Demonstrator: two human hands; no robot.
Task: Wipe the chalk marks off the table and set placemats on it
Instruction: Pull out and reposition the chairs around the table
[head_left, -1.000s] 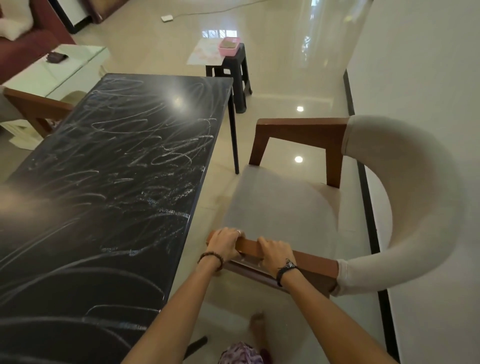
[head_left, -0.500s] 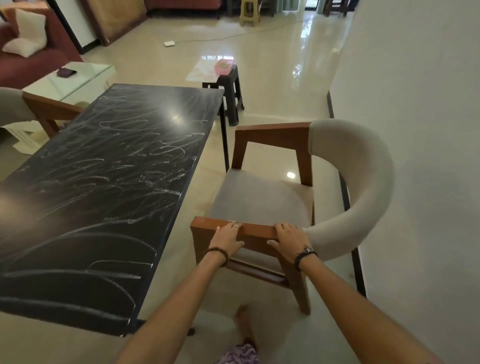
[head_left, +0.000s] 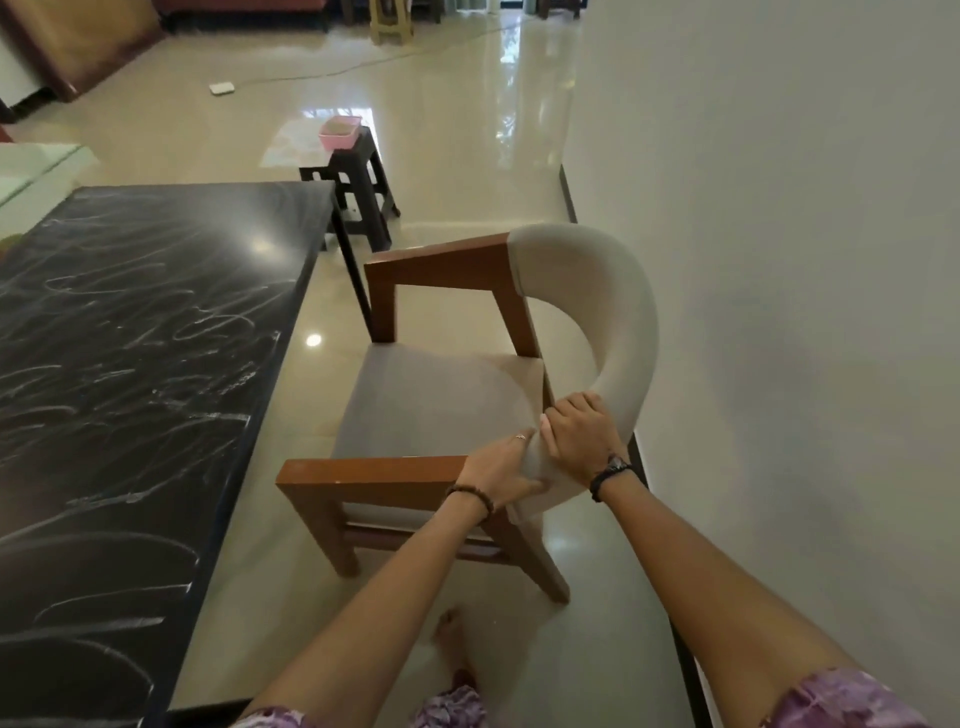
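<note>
The black bench (head_left: 130, 374), covered in white chalk marks (head_left: 171, 332), fills the left. Just beside it stands an armchair (head_left: 467, 395) near the wall (head_left: 779, 260). Left hand (head_left: 498, 470) and right hand (head_left: 576, 436) curl their fingers round its padded backrest. Beyond, a dark stool (head_left: 363, 192) carries a pink tray (head_left: 339, 132).

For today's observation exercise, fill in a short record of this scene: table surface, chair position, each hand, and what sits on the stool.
table: black top, covered in chalk scribbles, not wiped
chair: on the floor beside the table, apart from it
left hand: holds the padded backrest near the wooden armrest
right hand: grips the same backrest
stool: dark, pink tray on top
placemats: none visible
</note>
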